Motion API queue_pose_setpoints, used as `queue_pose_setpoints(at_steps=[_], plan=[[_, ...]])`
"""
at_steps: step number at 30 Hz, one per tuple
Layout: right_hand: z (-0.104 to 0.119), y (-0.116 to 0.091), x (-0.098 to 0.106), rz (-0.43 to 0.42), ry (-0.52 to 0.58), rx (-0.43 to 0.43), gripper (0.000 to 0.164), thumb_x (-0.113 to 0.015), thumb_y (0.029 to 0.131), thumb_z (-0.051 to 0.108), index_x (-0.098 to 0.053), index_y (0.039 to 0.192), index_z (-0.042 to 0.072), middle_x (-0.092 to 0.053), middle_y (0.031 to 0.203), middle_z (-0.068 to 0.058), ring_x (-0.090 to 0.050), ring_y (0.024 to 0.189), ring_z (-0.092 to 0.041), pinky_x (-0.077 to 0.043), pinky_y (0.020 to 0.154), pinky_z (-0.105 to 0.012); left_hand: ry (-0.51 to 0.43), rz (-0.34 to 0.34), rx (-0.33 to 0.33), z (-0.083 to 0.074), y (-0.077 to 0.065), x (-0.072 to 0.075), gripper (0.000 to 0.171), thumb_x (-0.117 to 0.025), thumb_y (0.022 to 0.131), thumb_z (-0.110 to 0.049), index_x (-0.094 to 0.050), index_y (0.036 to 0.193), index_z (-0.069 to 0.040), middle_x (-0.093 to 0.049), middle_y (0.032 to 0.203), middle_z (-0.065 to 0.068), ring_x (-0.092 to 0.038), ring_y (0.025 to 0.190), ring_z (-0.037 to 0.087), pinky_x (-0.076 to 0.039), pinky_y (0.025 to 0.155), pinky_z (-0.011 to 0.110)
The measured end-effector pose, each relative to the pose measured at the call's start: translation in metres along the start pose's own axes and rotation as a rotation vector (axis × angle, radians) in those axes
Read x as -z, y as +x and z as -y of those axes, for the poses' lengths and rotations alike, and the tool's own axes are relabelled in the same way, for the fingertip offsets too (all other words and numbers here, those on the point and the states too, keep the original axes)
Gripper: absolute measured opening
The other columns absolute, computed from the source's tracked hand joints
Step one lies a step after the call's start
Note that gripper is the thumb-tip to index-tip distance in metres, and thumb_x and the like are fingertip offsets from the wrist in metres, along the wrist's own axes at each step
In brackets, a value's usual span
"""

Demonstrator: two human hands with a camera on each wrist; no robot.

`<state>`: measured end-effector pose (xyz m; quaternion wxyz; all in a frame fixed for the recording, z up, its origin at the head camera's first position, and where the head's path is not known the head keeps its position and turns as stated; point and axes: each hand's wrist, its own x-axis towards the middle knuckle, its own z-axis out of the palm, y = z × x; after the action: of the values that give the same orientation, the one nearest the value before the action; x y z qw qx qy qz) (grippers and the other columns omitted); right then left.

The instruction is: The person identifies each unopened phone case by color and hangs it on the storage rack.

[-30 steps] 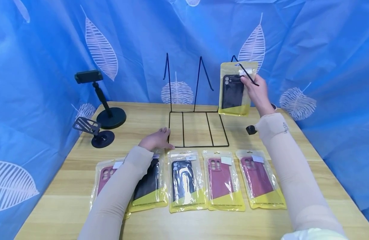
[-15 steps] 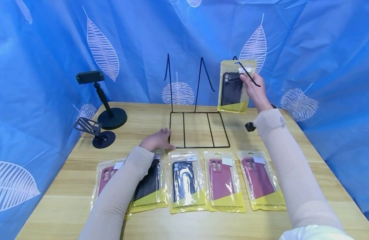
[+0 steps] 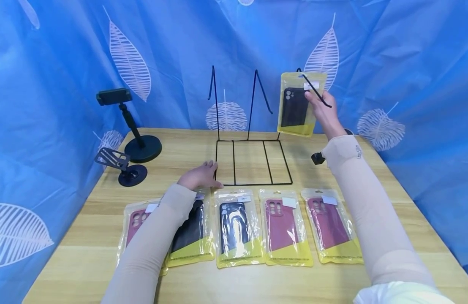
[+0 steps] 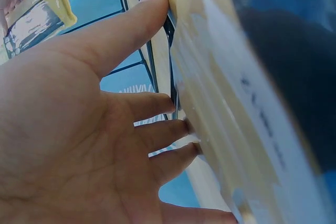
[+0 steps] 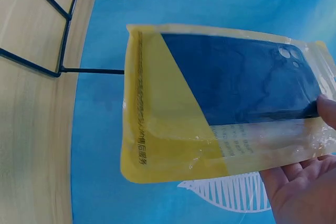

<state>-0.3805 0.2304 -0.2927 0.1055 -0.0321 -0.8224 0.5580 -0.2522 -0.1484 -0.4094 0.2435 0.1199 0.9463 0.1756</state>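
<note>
My right hand (image 3: 325,110) holds a clear-and-yellow bag with a black phone case (image 3: 295,106) by its right side, thumb on the front. The bag is upright at the right hook (image 3: 316,90) of a black wire rack (image 3: 253,184). That hook's arm comes out near the bag's hanging hole and runs in front of it. In the right wrist view the bagged phone case (image 5: 241,77) lies across the view, its hole end cut off. My left hand (image 3: 200,176) touches the rack's front left corner, fingers extended and spread in the left wrist view.
Along the front lie bagged phone cases: a black one (image 3: 234,228), pink ones (image 3: 281,228) (image 3: 329,226), and others partly under the left arm. Two black phone stands (image 3: 140,147) (image 3: 132,175) stand at left. A blue leaf-patterned curtain (image 3: 173,50) hangs behind.
My right hand has lifted the bagged phone case a little higher, its top rising along the right hook. The left hand stays at the rack's corner.
</note>
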Motion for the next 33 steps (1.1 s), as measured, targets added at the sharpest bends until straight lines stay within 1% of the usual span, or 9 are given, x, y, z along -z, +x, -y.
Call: queue_pose_setpoints(at_steps=[7,11,16,19,22,24,27,30,33], plan=[[-0.011,0.000,0.007,-0.016,-0.012,-0.008,0.036,-0.067,0.088,0.056,-0.054,0.096,0.022,-0.038,0.073,0.006,-0.037,0.068,-0.012,-0.034,0.065,-0.028,0.008,0.009,-0.012,0.001,0.007,-0.002,0.098,-0.065,0.093,-0.047,-0.006,0.159,-0.005,0.003,0.167,0.017,0.000,0.154,0.036,-0.011,0.125,0.052],[-0.021,0.001,0.006,-0.030,-0.006,-0.045,0.033,-0.070,0.088,0.048,-0.055,0.099,0.020,-0.051,0.077,0.013,-0.050,0.070,-0.008,-0.043,0.064,-0.022,0.018,0.013,-0.015,0.003,0.008,-0.001,0.098,-0.064,0.094,-0.047,-0.006,0.159,-0.004,0.003,0.166,0.018,0.001,0.154,0.037,-0.011,0.125,0.052],[-0.040,0.001,0.008,-0.003,-0.061,-0.076,0.050,-0.065,0.093,0.045,-0.055,0.131,0.014,-0.063,0.119,0.003,-0.059,0.108,-0.014,-0.049,0.090,-0.028,0.023,0.014,-0.019,0.003,0.004,0.002,0.097,-0.064,0.094,-0.046,-0.007,0.159,-0.002,0.003,0.166,0.020,0.001,0.154,0.038,-0.011,0.125,0.052],[-0.050,-0.004,0.014,0.020,-0.091,-0.101,0.062,-0.061,0.095,0.045,-0.046,0.146,0.014,-0.057,0.141,-0.008,-0.054,0.129,-0.021,-0.047,0.106,-0.035,0.019,0.018,-0.020,0.002,0.003,0.002,0.096,-0.064,0.095,-0.045,-0.007,0.159,-0.003,0.002,0.166,0.020,0.001,0.154,0.038,-0.011,0.125,0.053],[-0.059,-0.013,0.022,0.064,-0.139,-0.133,0.074,-0.058,0.093,0.054,-0.037,0.153,0.016,-0.049,0.151,-0.012,-0.049,0.136,-0.026,-0.044,0.111,-0.041,0.023,0.019,-0.024,0.001,0.004,0.002,0.095,-0.064,0.095,-0.045,-0.008,0.159,-0.003,0.002,0.166,0.021,0.001,0.154,0.039,-0.011,0.125,0.054],[-0.065,-0.020,0.029,0.134,-0.207,-0.137,0.082,-0.054,0.092,0.060,-0.032,0.155,0.012,-0.047,0.152,-0.016,-0.049,0.135,-0.031,-0.044,0.110,-0.045,0.025,0.022,-0.025,0.001,0.005,0.001,0.095,-0.063,0.095,-0.045,-0.008,0.159,-0.003,0.002,0.166,0.021,0.001,0.154,0.039,-0.011,0.125,0.055],[-0.072,-0.032,0.039,0.346,-0.382,-0.127,0.084,-0.047,0.096,0.062,-0.029,0.155,0.004,-0.042,0.152,-0.024,-0.047,0.134,-0.040,-0.045,0.108,-0.052,0.019,0.028,-0.024,0.000,0.006,0.001,0.096,-0.064,0.094,-0.045,-0.006,0.159,-0.003,0.003,0.166,0.020,0.001,0.154,0.039,-0.010,0.125,0.055],[-0.079,-0.048,0.047,0.587,-0.612,-0.071,0.078,-0.046,0.101,0.055,-0.034,0.150,-0.004,-0.041,0.149,-0.032,-0.044,0.134,-0.048,-0.043,0.106,-0.060,0.008,0.031,-0.023,0.001,0.006,0.002,0.098,-0.065,0.094,-0.045,-0.005,0.159,-0.002,0.003,0.166,0.020,0.001,0.154,0.039,-0.010,0.125,0.054],[-0.086,-0.068,0.053,0.739,-0.765,-0.033,0.072,-0.053,0.101,0.045,-0.039,0.145,-0.009,-0.044,0.145,-0.034,-0.044,0.133,-0.051,-0.040,0.107,-0.063,0.011,0.029,-0.025,0.001,0.006,0.004,0.099,-0.065,0.094,-0.045,-0.004,0.159,-0.001,0.003,0.166,0.021,0.001,0.153,0.040,-0.009,0.124,0.055]])
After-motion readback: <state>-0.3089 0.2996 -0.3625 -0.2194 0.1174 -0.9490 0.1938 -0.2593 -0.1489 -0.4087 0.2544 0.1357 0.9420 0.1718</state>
